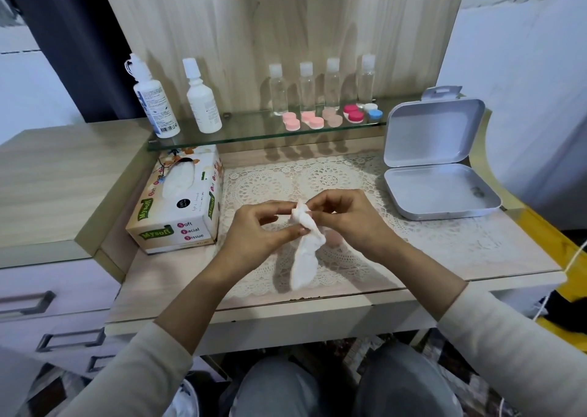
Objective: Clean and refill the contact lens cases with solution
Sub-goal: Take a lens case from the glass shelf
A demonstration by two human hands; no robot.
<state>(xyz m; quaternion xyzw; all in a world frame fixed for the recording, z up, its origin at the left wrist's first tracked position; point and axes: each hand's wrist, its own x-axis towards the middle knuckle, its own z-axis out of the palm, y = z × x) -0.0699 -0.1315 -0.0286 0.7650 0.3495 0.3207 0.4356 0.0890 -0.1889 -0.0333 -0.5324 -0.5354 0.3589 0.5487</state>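
While left hand (261,230) and right hand (347,216) pinch tissue (304,254), tin (428,135) gapes.

Pale wood desk (57,175), grey-handled drawers (47,292)

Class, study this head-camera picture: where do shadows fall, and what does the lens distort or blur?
Head view: the wide lens bows the desk edges near the corners; lighting is soft, without harsh glare; the lens cases cast shadows below the glass shelf; the tissue shades the lace mat on its left; small print on the white bottles is unreadable.
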